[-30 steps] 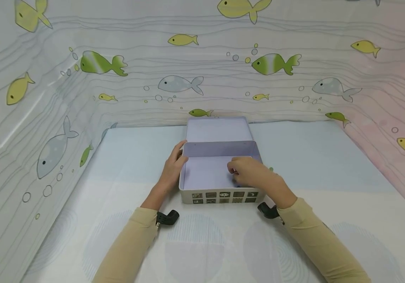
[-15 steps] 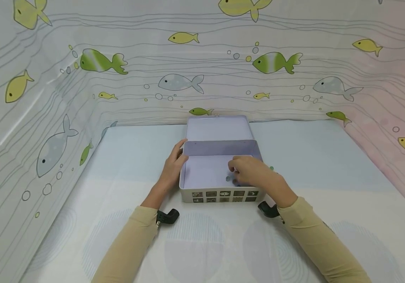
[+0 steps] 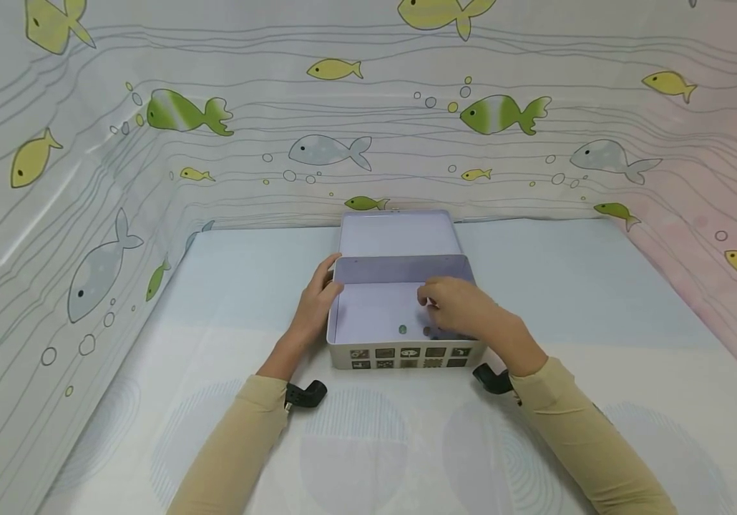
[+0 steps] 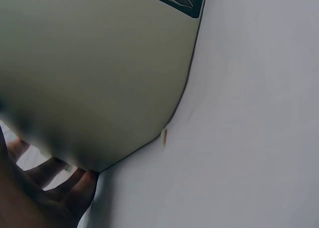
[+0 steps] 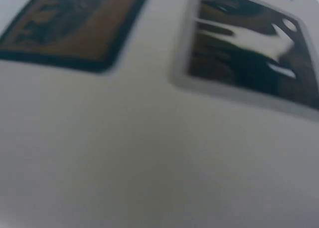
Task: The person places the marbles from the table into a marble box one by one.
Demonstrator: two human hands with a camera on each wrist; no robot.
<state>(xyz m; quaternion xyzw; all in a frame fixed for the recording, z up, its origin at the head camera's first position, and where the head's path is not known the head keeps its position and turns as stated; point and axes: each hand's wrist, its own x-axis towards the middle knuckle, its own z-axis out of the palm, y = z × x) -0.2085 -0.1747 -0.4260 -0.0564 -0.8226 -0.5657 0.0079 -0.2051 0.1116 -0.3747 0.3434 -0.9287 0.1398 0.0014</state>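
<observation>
A pale tin box (image 3: 368,355) with small printed pictures on its front stands in the head view, lilac inside, its hinged lid (image 3: 397,233) folded back. My left hand (image 3: 310,307) grips the left wall, thumb at the rim and fingers along the outside. In the left wrist view its fingers (image 4: 82,193) press against the tin's edge. Inside the box, at the right, is my right hand (image 3: 461,307) with bent fingers; what lies within them is hidden. A small round green piece (image 3: 403,329) and a brown one (image 3: 427,331) lie on the box floor below it.
Pale patterned cloth (image 3: 355,443) covers the table. Behind it hangs a fish-printed curtain (image 3: 401,164), which also runs along both sides. The right wrist view shows only the tin's printed front (image 5: 149,153), close and blurred.
A small round piece came into view below my right hand, then shifted left along the box floor. The right hand has moved slightly right. My left hand stays on the box wall.
</observation>
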